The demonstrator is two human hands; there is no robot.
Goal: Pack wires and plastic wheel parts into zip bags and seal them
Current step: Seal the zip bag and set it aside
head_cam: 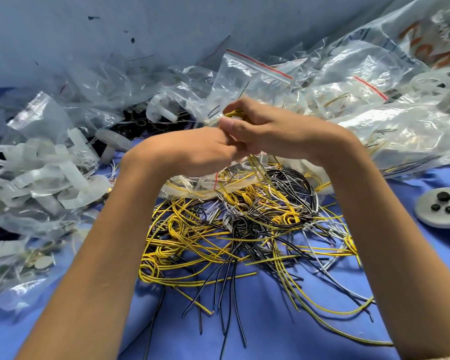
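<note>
The zip bags [247, 74] are clear, glossy, crinkled plastic; the wires [218, 229] have smooth yellow, black and grey insulation; the wheel parts [63, 178] are frosted translucent plastic; the blue desk cloth [270, 333] looks matt.

Both forearms reach forward, left hand [200, 149] and right hand [268, 131] touching, the right's fingers pinched.

Colour rundown: the counter [270, 339] has a solid mid-blue cloth. The wires [231, 229] are mostly yellow with a thin dark stripe, plus plain black and a few pale grey-white ones. The zip bags [250, 74] are clear with a red line at the seal. The wheel parts [63, 178] are frosted milky white. There's a grey disc [426, 216] with black nuts [443, 196], a big bag [426, 27] with orange print, and a pale blue-grey wall [115, 27] with dark specks.
</note>
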